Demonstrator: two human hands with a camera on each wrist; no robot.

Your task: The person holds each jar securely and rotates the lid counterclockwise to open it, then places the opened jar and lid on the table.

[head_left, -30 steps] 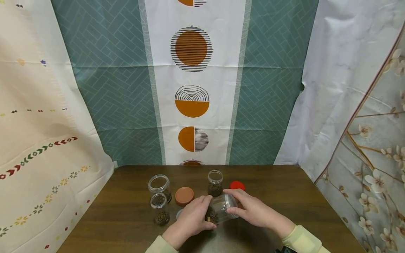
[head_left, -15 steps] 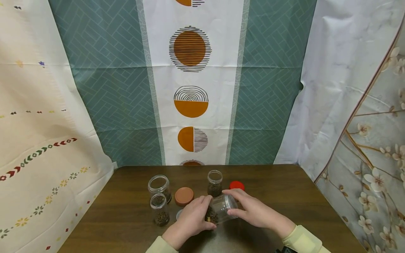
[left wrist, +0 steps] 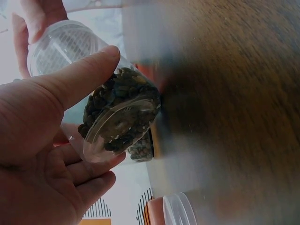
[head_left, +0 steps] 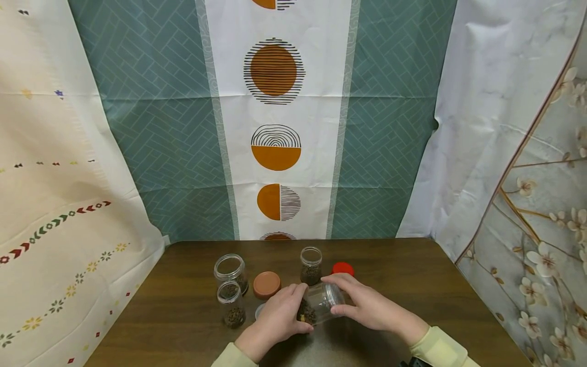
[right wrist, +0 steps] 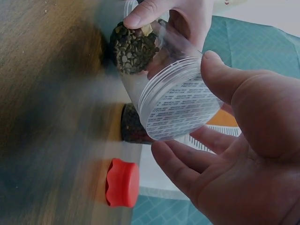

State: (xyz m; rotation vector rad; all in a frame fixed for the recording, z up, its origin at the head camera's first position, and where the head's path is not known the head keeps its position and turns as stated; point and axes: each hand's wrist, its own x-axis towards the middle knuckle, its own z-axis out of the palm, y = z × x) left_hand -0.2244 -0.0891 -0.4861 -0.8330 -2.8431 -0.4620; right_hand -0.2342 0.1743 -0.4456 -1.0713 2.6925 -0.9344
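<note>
A clear jar (head_left: 317, 302) lies tilted on its side between my two hands, low over the table. Dark, seed-like pieces (right wrist: 133, 51) have gathered toward its base. My left hand (head_left: 281, 316) grips the base end, thumb along one side and fingers beneath. At the other end is a clear, ridged lid (right wrist: 183, 112) with a printed disc showing through it. My right hand (head_left: 367, 306) holds this lid by its rim between thumb and fingertips. The left wrist view shows the round base (left wrist: 124, 124) facing the camera.
Two open jars, one wide (head_left: 230, 264) and one narrow (head_left: 234, 312), stand at the left. Another open jar (head_left: 311, 272) is behind my hands. A terracotta lid (head_left: 267, 284), a red lid (head_left: 343, 268) and a partly hidden clear lid (head_left: 259, 310) lie on the table.
</note>
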